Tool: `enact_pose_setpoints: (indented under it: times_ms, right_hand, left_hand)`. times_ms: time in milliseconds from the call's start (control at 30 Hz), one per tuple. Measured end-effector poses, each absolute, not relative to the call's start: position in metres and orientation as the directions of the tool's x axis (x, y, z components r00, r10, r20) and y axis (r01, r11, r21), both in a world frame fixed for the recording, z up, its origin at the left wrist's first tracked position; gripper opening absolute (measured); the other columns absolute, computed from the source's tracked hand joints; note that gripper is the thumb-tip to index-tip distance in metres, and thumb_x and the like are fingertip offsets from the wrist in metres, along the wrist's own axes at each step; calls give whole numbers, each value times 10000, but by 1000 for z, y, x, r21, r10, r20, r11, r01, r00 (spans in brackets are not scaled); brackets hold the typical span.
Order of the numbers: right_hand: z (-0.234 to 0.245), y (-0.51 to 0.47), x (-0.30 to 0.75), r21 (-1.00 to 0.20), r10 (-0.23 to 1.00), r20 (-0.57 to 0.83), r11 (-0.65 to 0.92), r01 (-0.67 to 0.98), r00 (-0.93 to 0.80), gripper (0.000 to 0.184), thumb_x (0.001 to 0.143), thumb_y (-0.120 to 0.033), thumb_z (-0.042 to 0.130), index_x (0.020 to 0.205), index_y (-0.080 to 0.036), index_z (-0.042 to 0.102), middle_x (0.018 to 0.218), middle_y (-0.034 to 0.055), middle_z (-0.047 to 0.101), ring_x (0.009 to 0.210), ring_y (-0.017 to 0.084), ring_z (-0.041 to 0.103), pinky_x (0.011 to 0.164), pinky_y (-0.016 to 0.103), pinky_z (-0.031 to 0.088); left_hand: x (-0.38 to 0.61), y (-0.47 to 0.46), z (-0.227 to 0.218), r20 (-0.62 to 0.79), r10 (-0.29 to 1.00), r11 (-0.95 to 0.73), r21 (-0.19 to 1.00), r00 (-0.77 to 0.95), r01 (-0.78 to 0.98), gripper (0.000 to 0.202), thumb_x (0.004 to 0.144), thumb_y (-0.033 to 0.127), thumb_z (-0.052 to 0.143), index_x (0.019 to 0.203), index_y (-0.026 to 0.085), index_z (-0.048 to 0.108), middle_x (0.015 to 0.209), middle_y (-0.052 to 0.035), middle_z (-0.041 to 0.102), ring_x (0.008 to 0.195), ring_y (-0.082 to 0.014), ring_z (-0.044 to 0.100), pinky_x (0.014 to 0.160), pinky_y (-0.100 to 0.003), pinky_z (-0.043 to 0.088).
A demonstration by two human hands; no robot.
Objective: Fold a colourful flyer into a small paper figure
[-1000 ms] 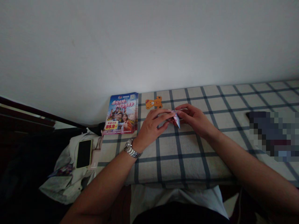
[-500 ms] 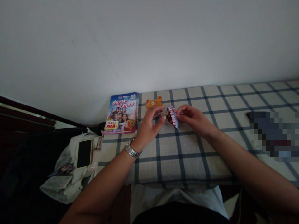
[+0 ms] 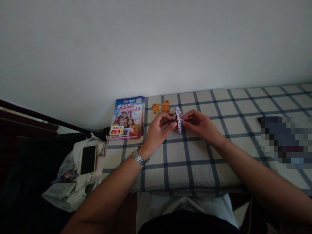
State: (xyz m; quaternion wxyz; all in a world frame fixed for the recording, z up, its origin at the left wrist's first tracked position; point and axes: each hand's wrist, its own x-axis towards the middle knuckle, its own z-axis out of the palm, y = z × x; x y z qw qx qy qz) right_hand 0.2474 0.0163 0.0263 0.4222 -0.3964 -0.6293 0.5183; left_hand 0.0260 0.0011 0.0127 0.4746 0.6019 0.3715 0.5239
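Observation:
A small folded piece of printed paper [image 3: 178, 119], red, white and blue, is held upright just above the checked cloth [image 3: 195, 159]. My left hand [image 3: 158, 130], with a metal watch on its wrist, pinches the paper's left side with thumb and fingers. From the right, my right hand [image 3: 201, 125] pinches the other side. Both hands meet at the paper near the far part of the cloth.
A stack of colourful leaflets [image 3: 127, 117] lies at the cloth's far left corner. An orange bear-shaped cutout [image 3: 161, 107] lies just behind my hands. A phone [image 3: 88, 159] rests on crumpled cloth to the left. A dark blurred object [image 3: 285, 139] lies at the right. A white wall stands behind.
The folded paper has been lifted from lying flat under my fingers and turned upright. My left hand let go briefly, then closed on it again.

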Motion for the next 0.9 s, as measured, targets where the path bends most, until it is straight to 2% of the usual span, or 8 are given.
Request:
enact_pose_setpoints:
  times_ms: [233,400,633,900]
  right_hand:
    - [28,13,245,-971,942,133,187,151,-309,281,909,-475,791,1068,-257,712,1076,62,797,1004,273,775,913,463,652]
    - [28,12,244,-977,944,129,174,126,-303,297,897,-485,811,1052,-252,711,1058,55,802,957,257,783,878,433,663]
    - [31,8,242,-982,947,123,160,104,-297,309,873,-494,834,995,-243,701,1010,40,792,917,239,782,854,399,665]
    - [37,4,240,-983,947,135,166,83,-291,276,882,-453,828,981,-240,683,987,35,787,893,219,779,832,372,676]
  left_hand:
    - [30,-1,14,331,924,-340,940,193,17,293,913,319,833,1073,211,614,1285,-109,695,1168,-216,720,1065,-410,598]
    - [32,-5,18,363,909,-378,925,203,40,274,922,299,824,1094,215,628,1301,-103,700,1194,-212,714,1089,-408,586]
    - [33,-8,23,429,868,-473,867,249,156,248,943,266,801,1140,230,654,1360,-96,691,1269,-226,676,1081,-404,574]
    - [34,-7,22,406,875,-443,891,264,97,215,965,265,775,1128,217,643,1364,-110,674,1173,-207,705,992,-376,619]
